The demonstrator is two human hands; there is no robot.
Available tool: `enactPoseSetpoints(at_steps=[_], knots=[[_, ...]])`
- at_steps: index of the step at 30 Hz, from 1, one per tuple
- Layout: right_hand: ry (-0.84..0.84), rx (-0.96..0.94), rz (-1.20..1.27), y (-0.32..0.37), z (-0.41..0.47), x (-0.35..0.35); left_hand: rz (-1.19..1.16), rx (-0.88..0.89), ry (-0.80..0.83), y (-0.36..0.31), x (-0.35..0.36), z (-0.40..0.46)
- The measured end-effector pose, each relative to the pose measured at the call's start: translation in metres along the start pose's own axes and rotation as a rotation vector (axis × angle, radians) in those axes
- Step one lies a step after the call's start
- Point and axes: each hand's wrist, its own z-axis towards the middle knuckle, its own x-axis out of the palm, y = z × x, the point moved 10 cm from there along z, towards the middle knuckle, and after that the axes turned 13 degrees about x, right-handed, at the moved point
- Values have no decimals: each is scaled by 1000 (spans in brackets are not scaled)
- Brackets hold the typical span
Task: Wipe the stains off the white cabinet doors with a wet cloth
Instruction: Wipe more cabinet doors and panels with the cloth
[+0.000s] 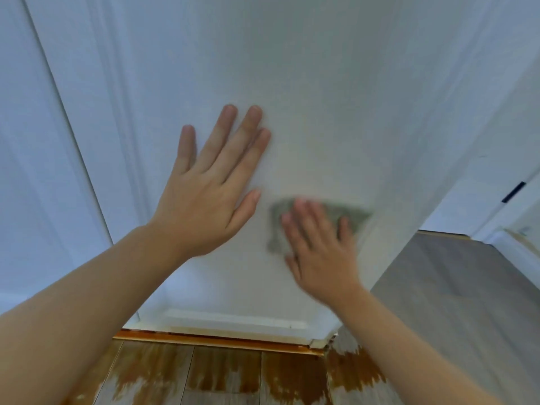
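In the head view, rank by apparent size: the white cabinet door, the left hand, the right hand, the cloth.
1. White cabinet door, largest by far.
2. Left hand.
3. Right hand, blurred.
4. Cloth, partly hidden under the right hand, so unsure.

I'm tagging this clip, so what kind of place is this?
Probably a room in a home: a tall white cabinet door reaching nearly to a worn wood-plank floor, with white panelled trim at the right.
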Motion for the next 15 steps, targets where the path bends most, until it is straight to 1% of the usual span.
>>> enactPoseSetpoints(at_steps=[2, 3, 5, 6, 8, 10, 11, 13, 14, 15], knots=[[159, -273, -61, 22, -66, 35, -13, -3, 13, -7, 5, -7], [216, -351, -76, 22, -84, 41, -17, -4, 8, -8, 4, -7], [271, -412, -74, 11, -84, 37, -20, 10, -14, -7, -4, -5], [254, -404, -54, 1, -67, 27, -23, 21, -29, -5, -10, -4], [113, -298, -9, -25, -2, -15, -29, 51, -68, -1, -20, 0], [-100, -127, -5, -60, 80, -73, -29, 70, -129, 5, -31, 12], [-196, 6, -1, -80, 120, -100, -23, 61, -162, 9, -36, 20], [-360, 331, 72, -119, 177, -137, 2, 10, -208, 17, -41, 35], [-449, 473, 99, -130, 188, -147, 14, -19, -213, 19, -40, 39], [-528, 575, 106, -133, 189, -150, 23, -44, -211, 20, -37, 41]])
